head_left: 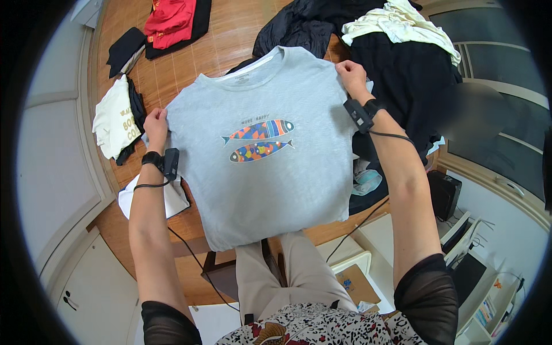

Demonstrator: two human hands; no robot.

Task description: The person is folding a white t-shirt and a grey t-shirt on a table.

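A light grey-blue T-shirt (264,184) with two colourful fish printed on its chest is spread out in front of me, neckline away from me. My left hand (156,127) pinches its left sleeve area, fingers closed on the cloth. At the other shoulder, my right hand (352,77) grips the fabric in the same way. The shirt's lower edge hangs near my legs, at the table's near side. Both wrists carry black straps with small box-shaped devices and cables.
On the wooden table (224,29) lie a red garment (171,23), a black folded one (126,49), a cream printed shirt (115,121) and a white one (167,198). At right is a pile of black clothes (397,86) under a pale yellow garment (402,26). Shelves (489,293) stand lower right.
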